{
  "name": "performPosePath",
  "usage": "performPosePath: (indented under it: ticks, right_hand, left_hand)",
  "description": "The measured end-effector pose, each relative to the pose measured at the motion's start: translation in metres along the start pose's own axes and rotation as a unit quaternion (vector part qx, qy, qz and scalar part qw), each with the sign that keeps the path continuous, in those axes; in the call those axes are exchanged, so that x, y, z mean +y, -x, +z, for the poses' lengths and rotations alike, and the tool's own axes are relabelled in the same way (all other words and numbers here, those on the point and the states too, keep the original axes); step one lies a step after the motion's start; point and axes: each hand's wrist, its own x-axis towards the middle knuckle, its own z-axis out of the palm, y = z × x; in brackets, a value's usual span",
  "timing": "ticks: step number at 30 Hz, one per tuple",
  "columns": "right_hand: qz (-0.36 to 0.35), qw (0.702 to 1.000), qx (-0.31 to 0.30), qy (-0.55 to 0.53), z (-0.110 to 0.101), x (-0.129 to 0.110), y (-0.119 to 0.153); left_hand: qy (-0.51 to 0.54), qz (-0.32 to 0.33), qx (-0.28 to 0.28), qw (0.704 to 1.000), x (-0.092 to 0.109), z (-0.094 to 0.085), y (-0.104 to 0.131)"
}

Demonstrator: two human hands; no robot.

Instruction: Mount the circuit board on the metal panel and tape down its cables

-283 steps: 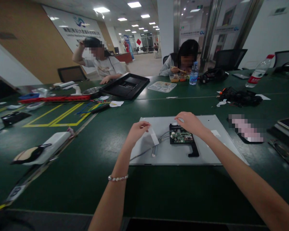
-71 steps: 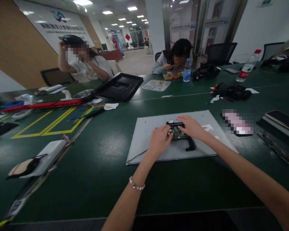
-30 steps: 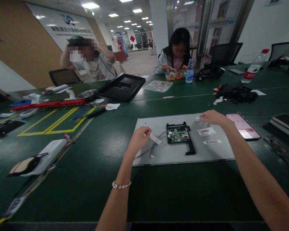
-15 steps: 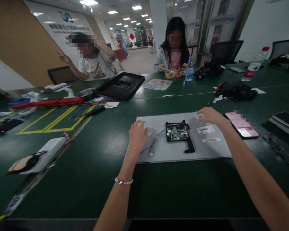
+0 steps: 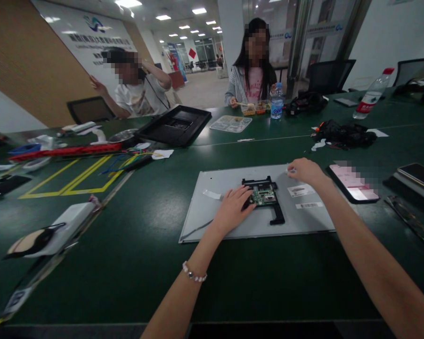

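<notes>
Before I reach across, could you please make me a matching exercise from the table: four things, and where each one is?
1. left hand
2. green circuit board
3. pink-screened phone
4. black rectangular frame

A. near the person in a white shirt
B. over the left end of the black plastic bracket
C. right of the flat grey panel
D. inside the bracket

Pairs: 1-B, 2-D, 3-C, 4-A

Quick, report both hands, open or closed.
Left hand: open, fingers spread over the left side of the circuit board.
Right hand: closed, fingertips pinching a small white scrap.
</notes>
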Motion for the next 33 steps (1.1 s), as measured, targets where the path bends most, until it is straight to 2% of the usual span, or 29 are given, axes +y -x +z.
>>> performPosePath:
  ticks: [6, 13, 19, 26, 33]
  right_hand:
    - [0.013, 1.0, 0.008, 0.004, -0.002, -0.002, 0.001]
    - [0.004, 1.0, 0.025, -0.01, -0.01, -0.011, 0.004]
    - [-0.05, 0.997, 0.045, -0.04, -0.014, -0.034, 0.005]
    - [-0.143, 0.987, 0.03, -0.06, 0.002, -0.068, 0.003]
    - [-0.172, 0.983, 0.015, -0.07, 0.011, -0.077, 0.005]
  left_hand:
    - [0.01, 0.006, -0.016, 1.0, -0.005, -0.002, -0.001]
    - [0.014, 0.009, -0.009, 1.0, -0.009, 0.003, -0.002]
    - [0.01, 0.013, -0.008, 1.0, -0.011, 0.004, -0.003]
    - [0.015, 0.016, -0.007, 1.0, -0.012, 0.007, -0.003]
    - [0.012, 0.014, -0.008, 1.0, -0.011, 0.005, -0.002]
